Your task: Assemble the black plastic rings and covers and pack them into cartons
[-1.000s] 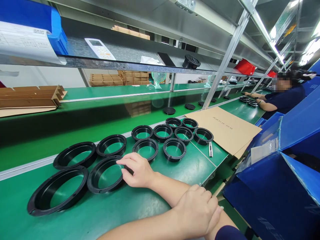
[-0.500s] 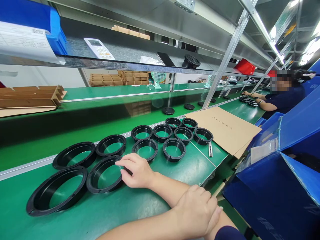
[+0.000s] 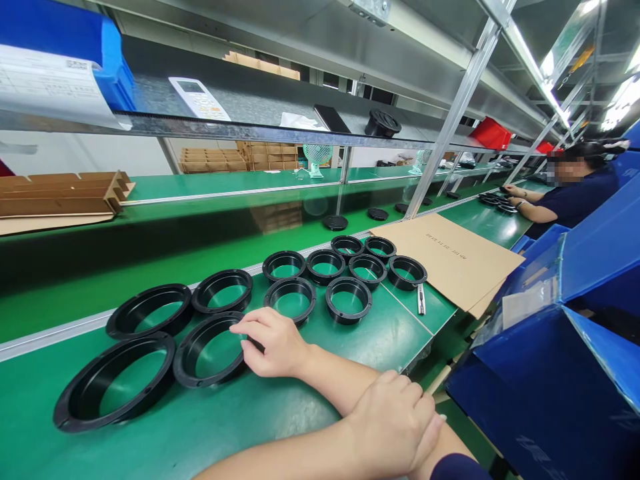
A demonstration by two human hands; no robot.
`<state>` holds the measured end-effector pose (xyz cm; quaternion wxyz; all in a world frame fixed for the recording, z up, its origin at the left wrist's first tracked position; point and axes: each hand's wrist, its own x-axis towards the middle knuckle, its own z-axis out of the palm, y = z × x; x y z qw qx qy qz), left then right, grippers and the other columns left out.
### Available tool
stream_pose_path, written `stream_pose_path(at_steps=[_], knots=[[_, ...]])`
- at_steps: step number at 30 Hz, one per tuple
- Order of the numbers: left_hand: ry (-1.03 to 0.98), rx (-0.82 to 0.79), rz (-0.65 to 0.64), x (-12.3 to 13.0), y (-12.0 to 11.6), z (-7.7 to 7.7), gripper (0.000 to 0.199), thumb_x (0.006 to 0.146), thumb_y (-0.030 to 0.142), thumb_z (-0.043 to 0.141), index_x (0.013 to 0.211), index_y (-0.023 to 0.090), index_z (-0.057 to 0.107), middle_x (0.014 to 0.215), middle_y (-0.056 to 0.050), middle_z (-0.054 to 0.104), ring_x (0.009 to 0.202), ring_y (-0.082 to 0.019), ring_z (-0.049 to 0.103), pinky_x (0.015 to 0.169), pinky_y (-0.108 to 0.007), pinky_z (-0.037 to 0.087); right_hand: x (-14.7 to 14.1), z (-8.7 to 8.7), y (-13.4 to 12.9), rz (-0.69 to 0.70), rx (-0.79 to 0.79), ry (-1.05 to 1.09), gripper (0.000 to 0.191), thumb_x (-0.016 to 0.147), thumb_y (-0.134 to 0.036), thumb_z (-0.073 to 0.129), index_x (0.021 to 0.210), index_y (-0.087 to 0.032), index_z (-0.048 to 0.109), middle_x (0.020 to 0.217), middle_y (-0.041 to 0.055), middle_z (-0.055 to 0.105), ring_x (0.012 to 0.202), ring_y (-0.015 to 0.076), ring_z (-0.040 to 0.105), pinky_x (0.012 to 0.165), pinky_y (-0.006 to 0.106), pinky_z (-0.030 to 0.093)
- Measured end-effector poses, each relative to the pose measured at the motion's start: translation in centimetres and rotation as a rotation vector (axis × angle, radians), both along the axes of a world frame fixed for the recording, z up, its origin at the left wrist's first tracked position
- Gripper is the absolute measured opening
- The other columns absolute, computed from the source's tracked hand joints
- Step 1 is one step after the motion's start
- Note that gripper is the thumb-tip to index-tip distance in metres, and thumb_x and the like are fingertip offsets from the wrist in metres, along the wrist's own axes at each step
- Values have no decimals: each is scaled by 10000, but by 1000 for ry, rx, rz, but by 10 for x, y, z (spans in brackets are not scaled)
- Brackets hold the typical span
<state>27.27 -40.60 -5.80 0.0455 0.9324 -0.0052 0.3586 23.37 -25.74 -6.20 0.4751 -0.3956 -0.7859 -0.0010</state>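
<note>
Several black flanged rings [image 3: 349,300] lie on the green work surface [image 3: 300,413]. My right hand [image 3: 274,343] rests at the right side of a large black ring [image 3: 187,360], with fingers and thumb bent around its rim. That ring lies flat, next to another large ring [image 3: 65,410] on its left. My left hand [image 3: 393,420] is wrapped over my right forearm [image 3: 340,380], fingers closed on it. The inner side of the left fingers is hidden.
A cardboard sheet [image 3: 445,260] and a small silver tool [image 3: 421,300] lie beyond the rings. Blue bins [image 3: 545,373] stand at the right. A metal post [image 3: 453,107] supports the shelf, which holds a white remote control [image 3: 199,99]. A co-worker [image 3: 580,200] sits farther along the bench.
My two hands and the rings stay where they were. Farther off, the co-worker's head has shifted slightly right, and one of that person's hands has moved.
</note>
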Motion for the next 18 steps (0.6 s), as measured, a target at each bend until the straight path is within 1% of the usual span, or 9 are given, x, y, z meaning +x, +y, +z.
stream_pose_path(at_steps=[8,12,18], knots=[[-17,5,-7,0,1,-2,260,1020,356,510,829,183,547,728,-9,539,649,-161,505,607,-318,392,1,-2,0,21,28,-16,328,890,-214,534,1165,-164,705,1092,102,724,1025,179,680,912,292,600],[-5,6,-8,0,1,-1,256,1021,349,511,833,181,551,730,-12,546,653,-160,513,618,-313,389,1,-3,1,17,5,-38,331,887,-213,541,1172,-182,708,1111,94,719,1044,183,674,919,291,599],[-35,18,-11,1,0,-3,266,1014,349,514,804,188,538,714,-3,546,633,-160,503,597,-322,368,2,-1,2,21,-17,-70,345,887,-199,549,1197,-174,699,1136,105,708,1059,185,669,945,301,593]])
